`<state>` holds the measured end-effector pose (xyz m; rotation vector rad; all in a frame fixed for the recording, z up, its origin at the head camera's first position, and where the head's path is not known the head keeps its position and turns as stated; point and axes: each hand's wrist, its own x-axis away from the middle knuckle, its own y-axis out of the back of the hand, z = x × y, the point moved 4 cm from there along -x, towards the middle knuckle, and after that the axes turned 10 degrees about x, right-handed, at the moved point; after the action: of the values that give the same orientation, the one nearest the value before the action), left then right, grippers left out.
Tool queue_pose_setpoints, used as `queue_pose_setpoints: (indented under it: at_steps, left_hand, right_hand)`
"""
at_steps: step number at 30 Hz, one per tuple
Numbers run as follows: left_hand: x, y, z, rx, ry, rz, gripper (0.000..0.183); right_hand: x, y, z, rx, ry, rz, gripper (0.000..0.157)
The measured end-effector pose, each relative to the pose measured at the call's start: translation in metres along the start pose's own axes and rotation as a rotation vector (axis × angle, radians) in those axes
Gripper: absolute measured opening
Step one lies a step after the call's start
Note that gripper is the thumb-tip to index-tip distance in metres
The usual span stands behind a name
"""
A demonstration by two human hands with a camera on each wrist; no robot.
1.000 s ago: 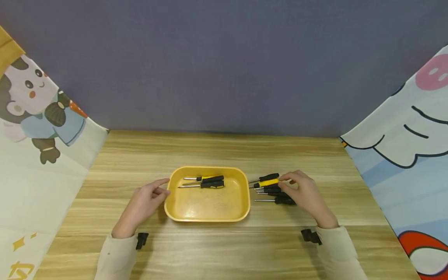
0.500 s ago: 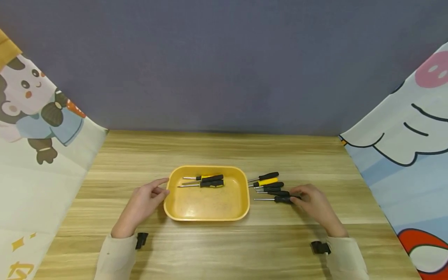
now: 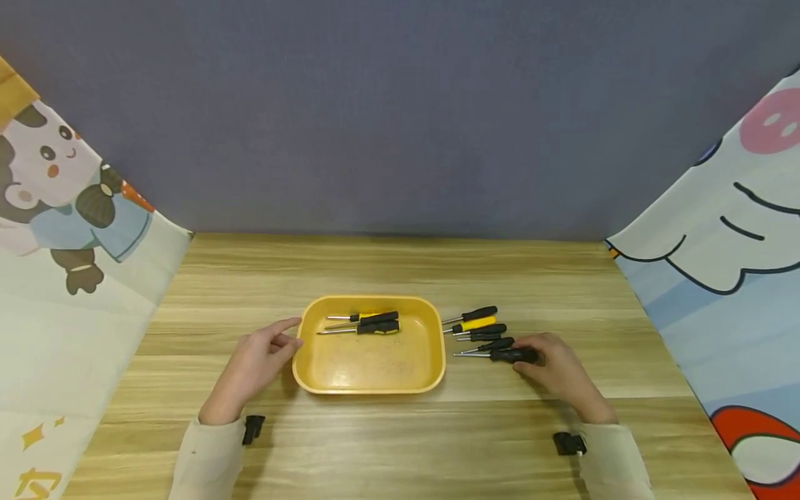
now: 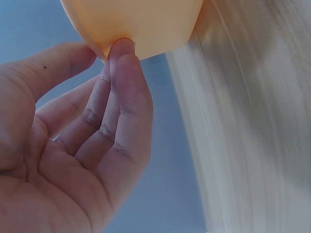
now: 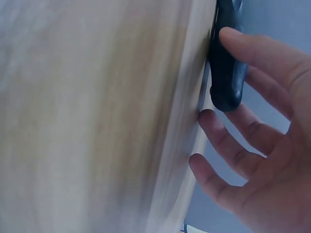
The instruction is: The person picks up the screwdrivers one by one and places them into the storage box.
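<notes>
My left hand (image 3: pixel 259 361) holds the left end of a yellow plastic tray (image 3: pixel 369 392). In the left wrist view its thumb meets the rim and its fingers (image 4: pixel 131 82) lie against the outer wall. Inside the tray lie several screwdrivers (image 3: pixel 378 327) with black and yellow handles. My right hand (image 3: pixel 556 364) pinches the black handle of a screwdriver (image 3: pixel 514 355), the nearest of a group right of the tray. The right wrist view shows the thumb on that handle (image 5: pixel 226 73), with other fingers spread below its end.
Beyond the held screwdriver lie a small black screwdriver (image 3: pixel 496 344), a yellow-handled screwdriver (image 3: pixel 478 323) and other black ones, shafts towards the tray. A grey panel (image 3: pixel 400 125) rises behind the wooden table (image 3: pixel 400 444). Cartoon-printed sheets (image 3: pixel 737 236) flank both sides.
The right hand has moved from the yellow-handled screwdriver towards me, to the nearest black one, and now grips its handle. The small black screwdriver beside it has shifted slightly. The left hand has stayed put.
</notes>
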<state>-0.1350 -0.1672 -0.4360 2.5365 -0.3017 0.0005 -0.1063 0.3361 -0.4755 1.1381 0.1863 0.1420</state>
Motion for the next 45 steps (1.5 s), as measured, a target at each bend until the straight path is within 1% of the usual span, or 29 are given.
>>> queue_pose_setpoints:
  at_steps: [2, 8, 12, 16, 21, 27, 32, 35, 39, 43, 45]
  left_hand:
    - [0.0, 0.0, 0.0, -0.001, -0.002, -0.001, 0.044]
    - [0.001, 0.0, -0.001, -0.002, -0.005, -0.004, 0.044]
    - [0.002, 0.001, -0.002, -0.003, -0.01, -0.006, 0.044]
    - [0.003, 0.001, -0.002, -0.005, -0.013, -0.008, 0.044]
    - [0.003, 0.001, -0.002, -0.008, -0.013, -0.011, 0.043]
    - [0.003, 0.001, -0.002, -0.006, -0.013, -0.01, 0.043]
    - [0.003, 0.001, -0.002, 0.0, -0.002, -0.006, 0.044]
    - [0.003, 0.001, -0.002, 0.001, 0.0, -0.004, 0.044]
    - [0.004, 0.001, -0.002, 0.0, -0.002, -0.003, 0.044]
    - [0.003, 0.001, -0.002, 0.002, -0.008, -0.002, 0.044]
    - [0.002, 0.001, -0.002, 0.006, -0.01, 0.001, 0.044]
  right_hand:
    - [0.001, 0.0, -0.001, 0.002, 0.007, -0.008, 0.03]
    - [0.004, 0.001, 0.002, 0.05, 0.075, -0.063, 0.03]
    - [0.006, 0.004, 0.005, 0.075, 0.091, -0.099, 0.03]
    - [0.005, 0.009, 0.009, 0.066, 0.101, -0.119, 0.031]
    - [-0.002, 0.02, 0.022, 0.051, 0.15, -0.158, 0.034]
    - [-0.018, 0.037, 0.052, 0.077, 0.186, -0.212, 0.035]
    - [-0.035, 0.043, 0.088, 0.076, 0.224, -0.204, 0.035]
    - [-0.047, 0.042, 0.11, 0.058, 0.256, -0.183, 0.034]
    - [-0.065, 0.037, 0.137, 0.05, 0.314, -0.187, 0.033]
    - [-0.082, 0.031, 0.161, 0.08, 0.344, -0.188, 0.032]
    - [-0.09, 0.028, 0.172, 0.104, 0.353, -0.174, 0.031]
